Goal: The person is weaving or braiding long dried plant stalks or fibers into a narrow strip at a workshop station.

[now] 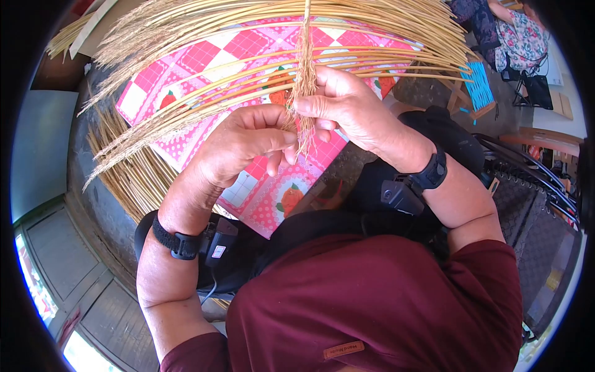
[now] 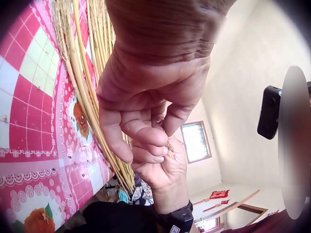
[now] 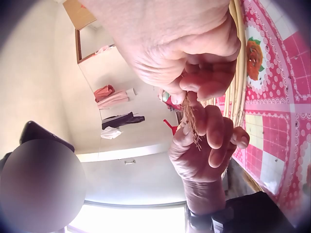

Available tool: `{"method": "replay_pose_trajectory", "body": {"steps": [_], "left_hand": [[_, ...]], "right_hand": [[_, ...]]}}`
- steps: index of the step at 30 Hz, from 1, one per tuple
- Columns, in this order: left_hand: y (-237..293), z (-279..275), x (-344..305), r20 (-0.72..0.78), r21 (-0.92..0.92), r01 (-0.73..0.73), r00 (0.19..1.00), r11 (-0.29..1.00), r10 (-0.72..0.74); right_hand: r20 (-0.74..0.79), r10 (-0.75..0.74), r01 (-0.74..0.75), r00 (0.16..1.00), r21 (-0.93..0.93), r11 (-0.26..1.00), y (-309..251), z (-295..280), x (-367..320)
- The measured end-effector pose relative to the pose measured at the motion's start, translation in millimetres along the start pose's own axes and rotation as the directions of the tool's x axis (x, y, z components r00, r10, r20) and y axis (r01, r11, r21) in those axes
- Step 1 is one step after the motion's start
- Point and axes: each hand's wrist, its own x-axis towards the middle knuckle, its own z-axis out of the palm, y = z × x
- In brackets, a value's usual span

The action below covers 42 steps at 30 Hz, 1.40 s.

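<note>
A dried grass stalk (image 1: 306, 56) with a bushy, frayed seed head points away from the person over the table, its wispy tip hanging toward the lap. My right hand (image 1: 353, 111) grips the seed head, thumb lying across the front. Lower down, at the head's left edge, my left hand (image 1: 245, 142) pinches the strands between thumb and forefinger. Thin brown strands (image 3: 193, 121) show between the two hands in the right wrist view. In the left wrist view, the fingers of the left hand (image 2: 150, 97) hide most of the head.
Long straw-coloured stalks (image 1: 242, 80) lie across the table's pink patterned cloth (image 1: 266, 192), with a thicker pile at the far side. Another bundle (image 1: 139, 177) lies lower at the left. A blue-woven stool (image 1: 478, 87) stands right, near a seated person (image 1: 517, 40) in floral clothing.
</note>
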Motion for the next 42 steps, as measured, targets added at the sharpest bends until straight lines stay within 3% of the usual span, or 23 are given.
{"method": "replay_pose_trajectory", "body": {"steps": [15,30,42], "left_hand": [[-5.9,-3.2,2.1,0.013,-0.117,0.022,1.000,0.993,-0.021],[-6.6,-2.6,4.7,0.056,-0.063,0.060,0.997,0.996,-0.056],[-6.6,-0.3,5.0,-0.009,-0.045,0.052,0.999,0.998,-0.052]], "right_hand": [[0.019,0.019,-0.018,1.000,-0.021,1.000,3.7,-2.4,-0.7],[0.035,0.061,-0.063,0.997,0.046,0.997,4.7,-3.1,-4.1],[0.025,0.065,-0.067,0.998,0.119,0.991,1.6,-1.6,-5.4]]}}
